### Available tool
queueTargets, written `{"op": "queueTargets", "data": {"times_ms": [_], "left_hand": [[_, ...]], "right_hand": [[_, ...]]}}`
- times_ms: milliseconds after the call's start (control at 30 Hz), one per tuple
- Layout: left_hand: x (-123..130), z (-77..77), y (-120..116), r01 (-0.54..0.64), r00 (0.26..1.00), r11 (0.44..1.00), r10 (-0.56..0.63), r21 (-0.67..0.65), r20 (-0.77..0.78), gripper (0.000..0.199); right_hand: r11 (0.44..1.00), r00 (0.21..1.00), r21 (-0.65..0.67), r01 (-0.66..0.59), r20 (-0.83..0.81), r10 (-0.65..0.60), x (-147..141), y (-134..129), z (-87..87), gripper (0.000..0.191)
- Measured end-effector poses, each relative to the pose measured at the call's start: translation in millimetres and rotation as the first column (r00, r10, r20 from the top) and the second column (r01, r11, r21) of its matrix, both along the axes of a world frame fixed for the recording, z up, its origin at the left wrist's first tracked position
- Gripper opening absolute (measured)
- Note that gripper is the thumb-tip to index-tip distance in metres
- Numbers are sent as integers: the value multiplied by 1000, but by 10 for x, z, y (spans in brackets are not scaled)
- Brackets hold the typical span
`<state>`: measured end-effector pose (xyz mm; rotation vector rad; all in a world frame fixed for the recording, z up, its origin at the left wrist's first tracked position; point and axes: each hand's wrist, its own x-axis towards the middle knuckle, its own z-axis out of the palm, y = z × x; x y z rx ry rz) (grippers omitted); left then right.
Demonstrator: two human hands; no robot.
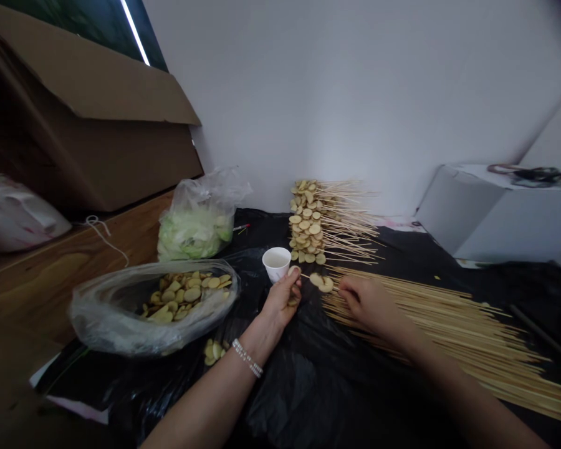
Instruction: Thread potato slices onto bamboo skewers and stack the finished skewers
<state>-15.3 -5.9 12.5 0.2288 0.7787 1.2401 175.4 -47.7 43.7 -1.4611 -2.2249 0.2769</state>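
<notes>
My left hand (283, 296), wearing a beaded bracelet, is closed on a pale round slice, which looks like potato, just beside a white paper cup (277, 265). More slices seem tucked in its palm. My right hand (362, 299) pinches a thin wooden skewer whose pointed end reaches left to the slice in my left hand. A few potato slices (321, 282) are threaded on that skewer between my hands. Under my right hand lies a wide spread of bare wooden skewers (449, 337). Behind, filled potato skewers (306, 227) are stacked with their sticks pointing right.
An opened plastic bag (121, 312) of potato slices lies at left, with a few loose slices (214, 351) near my left wrist. Behind it stands a clear bag of pale green vegetable (194, 227). A cardboard box (121, 149) and a white box (505, 212) flank the black plastic sheet (303, 386).
</notes>
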Motion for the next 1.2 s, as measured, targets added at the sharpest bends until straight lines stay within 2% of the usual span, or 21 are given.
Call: {"op": "queueTargets", "data": {"times_ms": [167, 433, 533, 733, 867, 1033, 1200], "left_hand": [[7, 16, -8, -15, 1000, 1000, 15, -6, -3, 16], [20, 21, -15, -27, 999, 1000, 27, 2, -44, 11], [21, 14, -16, -22, 998, 1000, 22, 10, -60, 10], [18, -2, -19, 9, 996, 998, -4, 55, -86, 9], [20, 0, -23, 12, 994, 998, -5, 64, -105, 8], [37, -16, -25, 35, 990, 996, -25, 78, -136, 6], [56, -23, -31, 36, 984, 996, -21, 81, -174, 7]], "right_hand": [[997, 996, 67, 29, 85, -35, -15, -5, -57, 25], [998, 970, 15, 63, 235, -65, -46, -18, -78, 25], [997, 973, 16, 73, 217, -75, -65, -32, -59, 25], [992, 975, 111, 67, 202, -89, -106, -63, -64, 23], [994, 971, 79, 75, 221, -91, -120, -64, -104, 23], [999, 990, -14, 44, 132, -42, -108, -30, -131, 23], [997, 996, 61, 43, 79, -48, -120, -25, -139, 22]]}}
